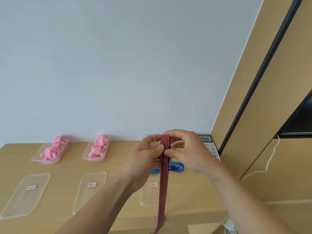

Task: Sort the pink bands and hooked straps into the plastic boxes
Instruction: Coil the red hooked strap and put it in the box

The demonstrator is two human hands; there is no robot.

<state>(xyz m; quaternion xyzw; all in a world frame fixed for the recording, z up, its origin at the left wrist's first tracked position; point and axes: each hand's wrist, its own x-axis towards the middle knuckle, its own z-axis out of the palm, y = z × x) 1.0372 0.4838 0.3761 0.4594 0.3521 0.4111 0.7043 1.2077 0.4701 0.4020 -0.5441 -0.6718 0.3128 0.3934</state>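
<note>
Head view. At the back of the table, close along the wall, a left box of clear plastic, heaped with pink bands curling above the rim. Beside it but apart, a middle box, likewise filled with pink bands. Further right, a third box, mostly hidden behind the hands; contents not to be told. Nearer, in a row, three flat clear lids, each with a red-edged label, writing too small to read; the rightmost crossed by the hanging strap.

In the air above that rightmost lid, a red striped strap, folded over at the top. Pinched there by the left hand between thumb and fingers, and from the other side by the right hand between thumb and forefinger. Long tail hanging straight down past the near table edge and off the bottom of the picture. Just behind it, flat on the table, a blue strap, partly covered by hands and red strap.

Strips of wood showing between the boxes, and between back row and lids. At the far right corner, a calculator tucked against the wooden panel. Down that panel, off the table, a white cord.
</note>
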